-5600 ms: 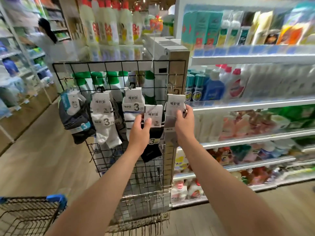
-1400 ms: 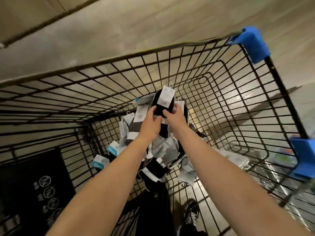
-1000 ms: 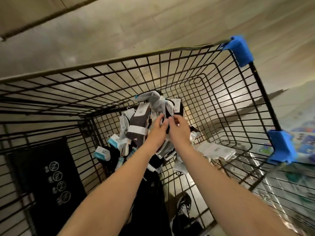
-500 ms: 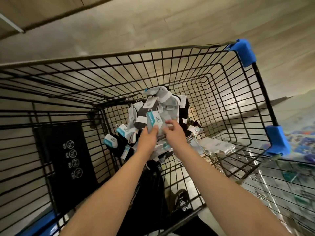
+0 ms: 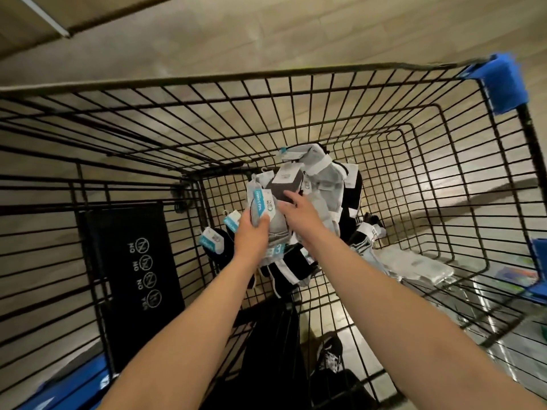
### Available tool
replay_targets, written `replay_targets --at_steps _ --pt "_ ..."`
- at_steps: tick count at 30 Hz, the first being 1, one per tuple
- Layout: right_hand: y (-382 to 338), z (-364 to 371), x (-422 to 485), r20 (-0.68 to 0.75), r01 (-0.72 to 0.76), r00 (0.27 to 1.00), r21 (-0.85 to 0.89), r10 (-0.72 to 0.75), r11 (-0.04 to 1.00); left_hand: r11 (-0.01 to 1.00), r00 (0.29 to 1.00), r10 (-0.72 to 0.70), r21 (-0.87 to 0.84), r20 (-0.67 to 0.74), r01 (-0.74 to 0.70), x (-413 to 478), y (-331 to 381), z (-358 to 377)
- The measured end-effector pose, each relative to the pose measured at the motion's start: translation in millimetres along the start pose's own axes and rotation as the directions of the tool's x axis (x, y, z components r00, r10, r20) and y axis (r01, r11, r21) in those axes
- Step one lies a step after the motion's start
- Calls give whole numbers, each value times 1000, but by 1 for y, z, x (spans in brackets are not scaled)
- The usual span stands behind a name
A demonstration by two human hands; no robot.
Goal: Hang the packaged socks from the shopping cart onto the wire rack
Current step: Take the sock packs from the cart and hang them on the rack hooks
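Black wire cart (image 5: pixel 384 119), sock packs (image 5: pixel 322 184) heaped inside. Left hand (image 5: pixel 251 235) pinching grey sock pack (image 5: pixel 260 207) above heap; right hand (image 5: pixel 302 214) beside it, fingers spread, touching pile.

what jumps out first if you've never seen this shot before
Two bare forearms reach down into a black wire shopping cart, which fills the frame. In the middle lies a heap of packaged socks; the left hand grips a grey pack with a teal label, and the right hand is beside it on the heap.
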State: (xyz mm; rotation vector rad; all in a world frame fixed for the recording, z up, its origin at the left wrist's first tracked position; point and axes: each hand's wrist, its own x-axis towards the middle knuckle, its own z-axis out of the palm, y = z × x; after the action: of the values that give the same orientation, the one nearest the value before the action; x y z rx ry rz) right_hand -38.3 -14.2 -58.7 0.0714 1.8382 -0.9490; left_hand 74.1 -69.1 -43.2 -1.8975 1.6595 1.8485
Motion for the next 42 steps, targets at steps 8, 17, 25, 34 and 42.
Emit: replay_targets --at_steps 8,17,25,34,42 --pt "1 -18 -20 -222 17 975 0 -17 1000 997 994 -51 -53 102 57 -6 -2 10" --pt "20 -2 13 -48 -46 998 21 47 999 977 984 -171 -118 44 175 14 -1 7" --pt "38 1 41 -145 -26 989 -69 16 997 946 962 -234 -194 144 259 4 -13 16" --pt "10 -49 -20 -471 30 882 -5 -29 1000 984 989 -66 -154 131 86 -17 -8 22" --pt "-11 1 -32 -300 206 910 -270 -285 941 989 994 -91 -121 -51 85 -4 -13 -7"
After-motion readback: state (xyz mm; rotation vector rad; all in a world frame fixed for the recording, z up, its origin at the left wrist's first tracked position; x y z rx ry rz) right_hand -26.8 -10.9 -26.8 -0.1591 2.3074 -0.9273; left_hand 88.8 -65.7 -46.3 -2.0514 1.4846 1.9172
